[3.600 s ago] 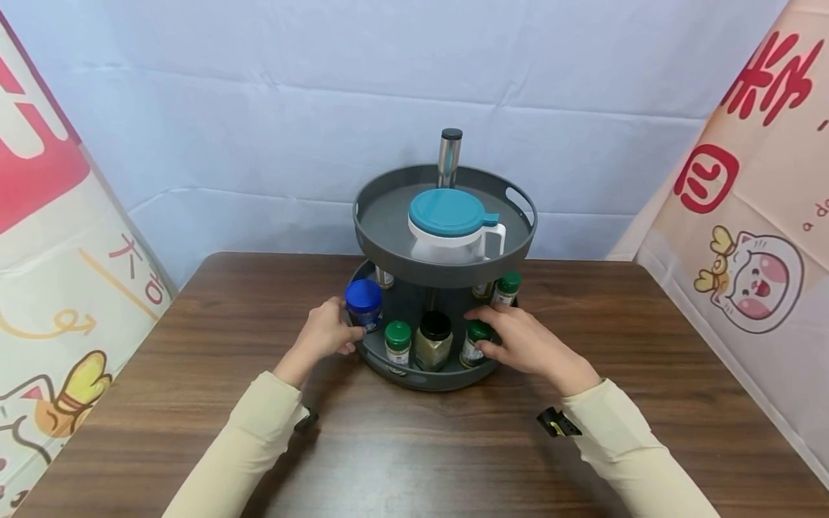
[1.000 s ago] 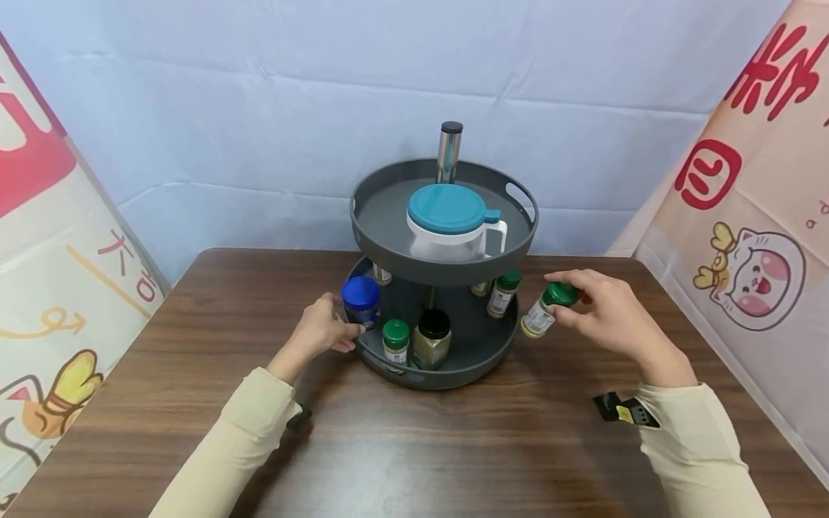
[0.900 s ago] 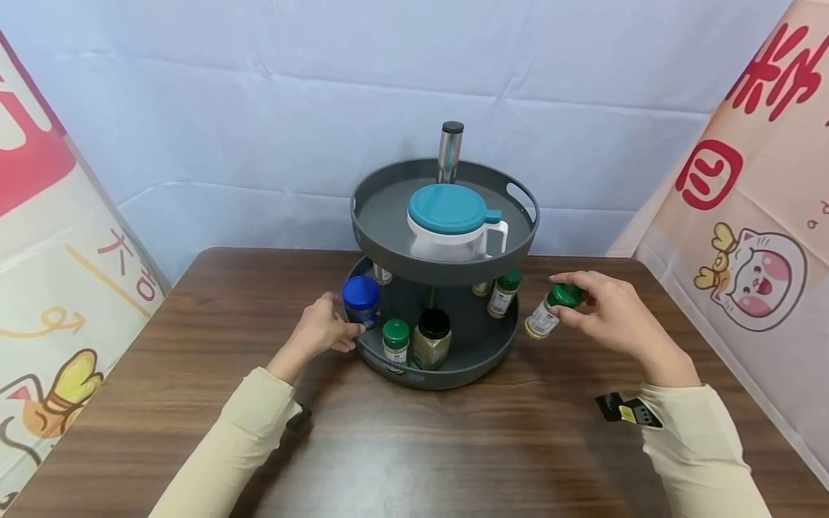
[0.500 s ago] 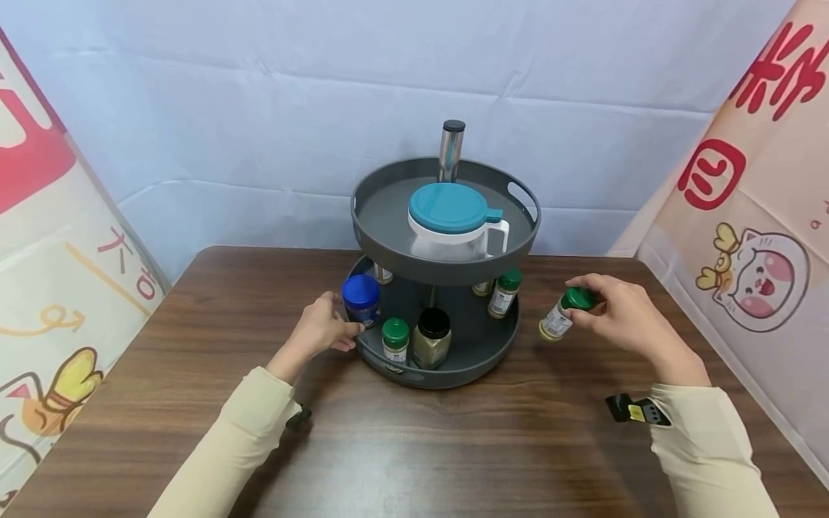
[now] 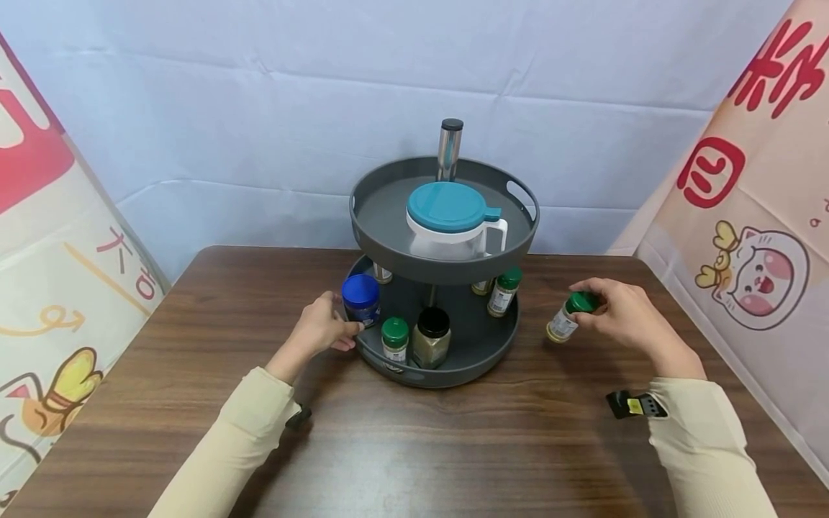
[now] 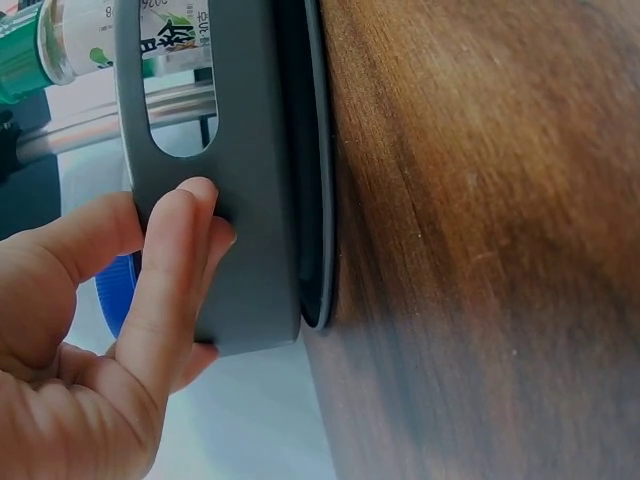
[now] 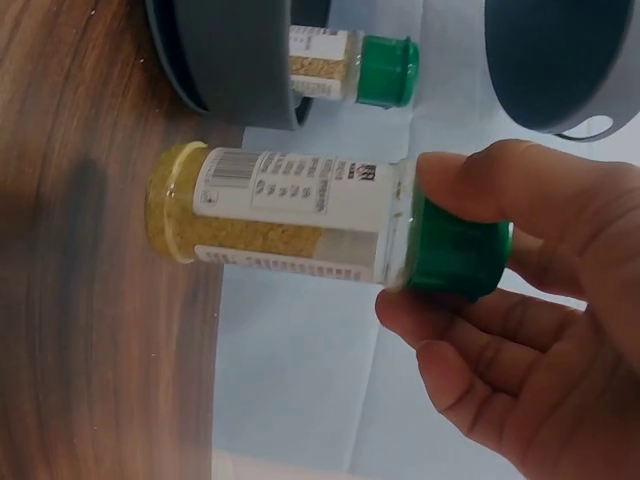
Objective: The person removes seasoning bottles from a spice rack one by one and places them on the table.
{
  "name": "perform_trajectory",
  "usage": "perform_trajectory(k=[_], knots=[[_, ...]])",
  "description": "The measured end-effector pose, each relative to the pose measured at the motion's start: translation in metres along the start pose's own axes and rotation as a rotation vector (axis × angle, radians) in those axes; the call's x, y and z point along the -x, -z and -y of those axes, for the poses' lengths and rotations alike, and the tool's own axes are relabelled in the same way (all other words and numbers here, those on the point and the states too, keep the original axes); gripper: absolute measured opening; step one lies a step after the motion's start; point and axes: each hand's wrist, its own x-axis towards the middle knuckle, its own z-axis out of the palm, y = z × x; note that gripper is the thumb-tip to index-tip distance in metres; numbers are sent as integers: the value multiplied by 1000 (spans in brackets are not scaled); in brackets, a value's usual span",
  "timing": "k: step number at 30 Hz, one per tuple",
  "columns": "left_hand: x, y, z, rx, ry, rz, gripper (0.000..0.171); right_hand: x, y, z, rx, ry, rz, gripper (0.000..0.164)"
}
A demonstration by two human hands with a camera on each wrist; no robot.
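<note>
Clear jar (image 7: pixel 325 222), white label (image 7: pixel 300 185), yellow granules (image 7: pixel 258 238) — right hand (image 5: pixel 618 316) round green cap (image 7: pixel 455 250), left hand (image 5: pixel 317 327) round tray wall (image 6: pixel 260 220)

A shaker (image 5: pixel 565 322) is right of the rack (image 5: pixel 447 272) bearing the jug (image 5: pixel 448 208)

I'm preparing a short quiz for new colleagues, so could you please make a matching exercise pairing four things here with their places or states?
1. Teal-lidded jug
2. Black-lidded jar
3. Left hand
4. Right hand

A. On the lower tray
B. Pinching a green-lidded bottle
C. On the upper tray
D. Gripping the lower tray

Pairs: 1-C; 2-A; 3-D; 4-B
</note>
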Motion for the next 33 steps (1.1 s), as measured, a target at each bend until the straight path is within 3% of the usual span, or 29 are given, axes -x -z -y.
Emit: perform_trajectory(k=[10,33], knots=[[0,-3,2,1,5,2,66,-3,-4,-12,10,-72,94,37],[2,0,-4,-4,26,11,68,-15,-16,-25,6,-116,165,38]])
